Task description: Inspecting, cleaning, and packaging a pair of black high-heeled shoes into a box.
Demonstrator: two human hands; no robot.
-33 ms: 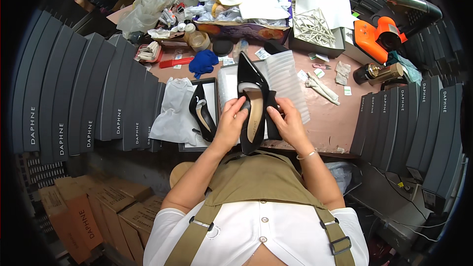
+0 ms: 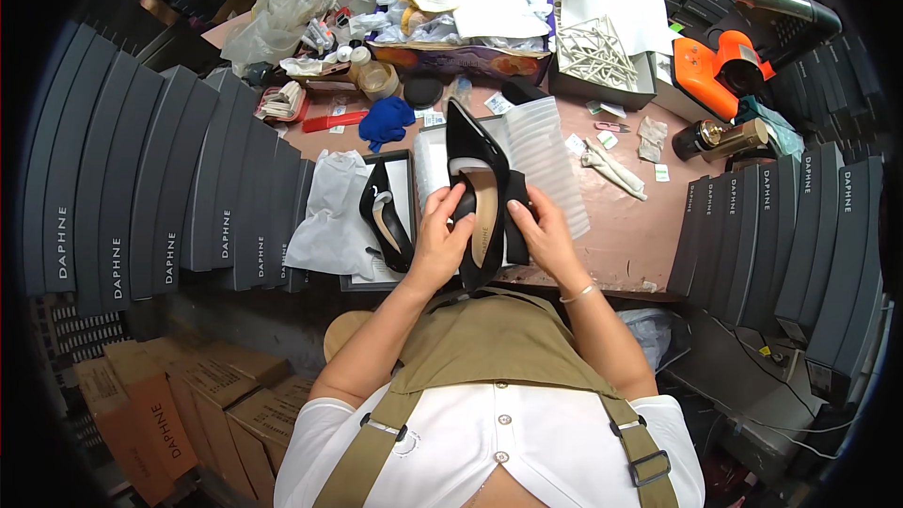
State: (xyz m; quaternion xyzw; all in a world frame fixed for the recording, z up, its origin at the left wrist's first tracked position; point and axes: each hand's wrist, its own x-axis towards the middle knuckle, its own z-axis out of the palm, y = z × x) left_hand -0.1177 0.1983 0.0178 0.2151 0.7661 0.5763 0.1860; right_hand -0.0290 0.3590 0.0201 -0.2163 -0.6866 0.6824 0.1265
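Observation:
A black pointed pump (image 2: 475, 141) with a beige insole and white stuffing in its toe is held upright above the table, toe pointing away from me. My left hand (image 2: 442, 233) grips its left side, the thumb inside the opening. My right hand (image 2: 550, 233) is closed on a black cloth-like piece (image 2: 515, 216), pressed along the pump's right side. Its exact kind I cannot make out. To the left, the matching pump (image 2: 381, 212) lies on its side in an open shoebox (image 2: 414, 179) beside white tissue paper (image 2: 329, 207).
Dark shoeboxes (image 2: 160, 179) stand in rows on the left, and more shoeboxes (image 2: 771, 235) on the right. Behind lie a blue cloth (image 2: 387, 122), a red tool (image 2: 336, 121), a box of white sticks (image 2: 602, 85), an orange device (image 2: 701, 75) and a ribbed translucent sheet (image 2: 546, 150).
The pump and both hands have shifted very slightly to the left, and the shine on the pump's toe looks different. Both hands keep their hold.

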